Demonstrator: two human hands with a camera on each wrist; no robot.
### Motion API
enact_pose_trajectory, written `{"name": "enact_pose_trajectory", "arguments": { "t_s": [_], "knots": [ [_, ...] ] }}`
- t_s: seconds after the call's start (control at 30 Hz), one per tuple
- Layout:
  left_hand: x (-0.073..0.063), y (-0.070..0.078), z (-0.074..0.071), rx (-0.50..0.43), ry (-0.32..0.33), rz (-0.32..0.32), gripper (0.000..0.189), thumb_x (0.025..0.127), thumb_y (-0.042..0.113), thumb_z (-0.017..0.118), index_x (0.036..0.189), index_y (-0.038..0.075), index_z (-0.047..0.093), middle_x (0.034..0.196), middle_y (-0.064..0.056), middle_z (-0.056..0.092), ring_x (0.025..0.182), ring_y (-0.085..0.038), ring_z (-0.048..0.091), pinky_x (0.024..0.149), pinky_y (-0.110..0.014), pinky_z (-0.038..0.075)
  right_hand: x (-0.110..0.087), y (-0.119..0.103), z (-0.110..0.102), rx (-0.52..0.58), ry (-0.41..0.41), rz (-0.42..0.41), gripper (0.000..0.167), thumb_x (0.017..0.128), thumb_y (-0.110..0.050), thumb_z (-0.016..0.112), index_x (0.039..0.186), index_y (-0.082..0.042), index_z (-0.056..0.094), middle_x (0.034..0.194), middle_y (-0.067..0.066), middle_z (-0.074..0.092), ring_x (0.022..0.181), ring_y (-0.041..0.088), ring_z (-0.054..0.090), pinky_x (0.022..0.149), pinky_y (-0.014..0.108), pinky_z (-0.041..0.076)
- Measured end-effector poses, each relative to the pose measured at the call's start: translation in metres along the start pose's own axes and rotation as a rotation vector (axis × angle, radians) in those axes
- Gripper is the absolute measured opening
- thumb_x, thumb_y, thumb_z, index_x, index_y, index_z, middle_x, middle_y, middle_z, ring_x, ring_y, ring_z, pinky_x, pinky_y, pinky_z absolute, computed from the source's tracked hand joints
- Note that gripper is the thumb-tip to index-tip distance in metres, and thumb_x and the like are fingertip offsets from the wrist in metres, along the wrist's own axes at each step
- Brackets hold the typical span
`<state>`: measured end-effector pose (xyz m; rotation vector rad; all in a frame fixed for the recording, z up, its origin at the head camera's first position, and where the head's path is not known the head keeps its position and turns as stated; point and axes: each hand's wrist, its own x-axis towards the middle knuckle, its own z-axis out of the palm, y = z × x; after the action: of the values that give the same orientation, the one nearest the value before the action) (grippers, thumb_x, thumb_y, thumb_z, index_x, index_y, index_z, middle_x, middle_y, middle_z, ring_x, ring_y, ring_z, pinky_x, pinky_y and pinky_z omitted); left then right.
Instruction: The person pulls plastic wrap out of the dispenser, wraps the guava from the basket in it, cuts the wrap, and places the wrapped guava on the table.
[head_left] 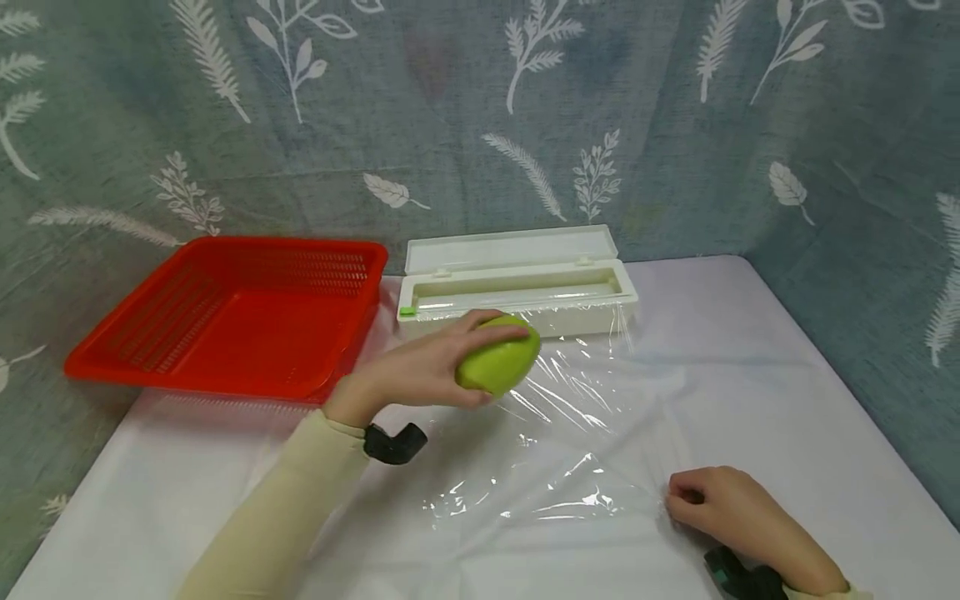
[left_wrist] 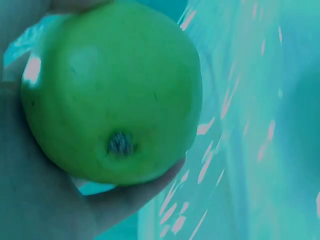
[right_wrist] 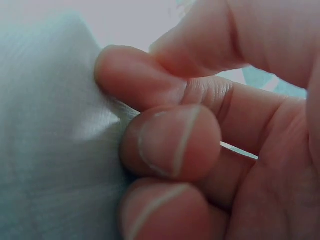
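Note:
My left hand grips a green apple over the cling film, in front of the dispenser. In the left wrist view the apple shows its dark, dried blossom end, with fingers and thumb around it. A sheet of clear cling film runs from the white dispenser toward me over the table, wrinkled and shiny. At the film's near right corner my right hand rests low on the table. Its fingers are curled and the thumb presses on the index finger, pinching the film's edge.
Behind the film the dispenser's lid stands raised. A red plastic basket with slotted sides sits at the left back, beside my left forearm. White cloth covers the table, and a patterned grey-green curtain hangs around the back and sides.

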<state>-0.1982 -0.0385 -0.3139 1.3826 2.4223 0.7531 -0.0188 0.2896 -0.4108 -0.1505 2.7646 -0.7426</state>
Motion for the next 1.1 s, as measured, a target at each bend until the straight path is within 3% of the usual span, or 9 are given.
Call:
{"name": "enact_pose_trajectory", "arguments": {
  "t_s": [0.17, 0.37, 0.63, 0.77, 0.83, 0.97, 1.1],
  "knots": [
    [0.017, -0.003, 0.031, 0.035, 0.004, 0.054, 0.082, 0.067, 0.024, 0.07, 0.135, 0.041, 0.028, 0.137, 0.009, 0.025, 0.106, -0.011, 0.041, 0.078, -0.029, 0.042, 0.008, -0.005, 0.004, 0.003, -0.017, -0.033, 0.024, 0.077, -0.019, 0.058, 0.056, -0.023, 0.046, 0.05, -0.014, 0.031, 0.046, 0.001, 0.031, 0.046, 0.019, 0.026],
    [0.023, -0.008, 0.056, 0.133, 0.019, 0.108, 0.083, 0.064, 0.025, 0.071, 0.137, 0.034, 0.031, 0.138, 0.006, 0.029, 0.119, -0.013, 0.032, 0.088, -0.033, 0.036, 0.011, -0.007, 0.005, 0.01, -0.03, -0.079, 0.024, 0.078, -0.019, 0.058, 0.057, -0.025, 0.047, 0.049, -0.015, 0.032, 0.045, 0.0, 0.032, 0.046, 0.019, 0.027],
    [0.023, -0.013, 0.074, 0.274, -0.011, 0.061, 0.083, 0.067, 0.021, 0.068, 0.14, 0.026, 0.027, 0.141, 0.002, 0.026, 0.12, -0.023, 0.031, 0.094, -0.036, 0.034, 0.009, -0.007, 0.003, 0.023, -0.04, -0.113, 0.028, 0.083, -0.023, 0.058, 0.058, -0.026, 0.048, 0.049, -0.016, 0.031, 0.045, -0.001, 0.031, 0.046, 0.019, 0.028],
    [0.021, -0.008, 0.076, 0.275, -0.008, 0.021, 0.078, 0.071, 0.02, 0.066, 0.139, 0.03, 0.029, 0.142, -0.003, 0.024, 0.123, -0.026, 0.029, 0.092, -0.038, 0.035, 0.007, -0.005, 0.003, 0.041, -0.048, -0.123, 0.026, 0.084, -0.026, 0.058, 0.06, -0.027, 0.049, 0.05, -0.016, 0.033, 0.046, -0.001, 0.034, 0.046, 0.019, 0.03],
    [0.022, -0.004, 0.079, 0.253, 0.015, -0.012, 0.07, 0.076, 0.025, 0.064, 0.137, 0.033, 0.032, 0.142, -0.005, 0.024, 0.124, -0.025, 0.027, 0.092, -0.038, 0.035, 0.006, -0.005, 0.002, 0.08, -0.056, -0.141, 0.024, 0.085, -0.027, 0.058, 0.062, -0.028, 0.051, 0.051, -0.017, 0.035, 0.047, -0.001, 0.036, 0.046, 0.019, 0.032],
    [0.029, 0.005, 0.088, 0.207, 0.081, -0.072, 0.049, 0.086, 0.038, 0.054, 0.133, 0.036, 0.039, 0.139, -0.005, 0.029, 0.125, -0.023, 0.026, 0.09, -0.041, 0.037, 0.001, -0.002, -0.002, 0.26, -0.044, -0.222, 0.023, 0.087, -0.02, 0.057, 0.065, -0.024, 0.053, 0.054, -0.016, 0.037, 0.049, -0.001, 0.038, 0.045, 0.02, 0.034],
    [0.036, 0.013, 0.094, 0.189, 0.114, -0.114, 0.041, 0.089, 0.041, 0.05, 0.129, 0.037, 0.044, 0.136, -0.002, 0.033, 0.123, -0.022, 0.028, 0.087, -0.042, 0.039, -0.001, 0.0, -0.006, 0.449, -0.055, -0.298, 0.021, 0.089, -0.011, 0.053, 0.07, -0.019, 0.057, 0.056, -0.011, 0.042, 0.051, 0.002, 0.04, 0.046, 0.023, 0.037]
  ]
}}
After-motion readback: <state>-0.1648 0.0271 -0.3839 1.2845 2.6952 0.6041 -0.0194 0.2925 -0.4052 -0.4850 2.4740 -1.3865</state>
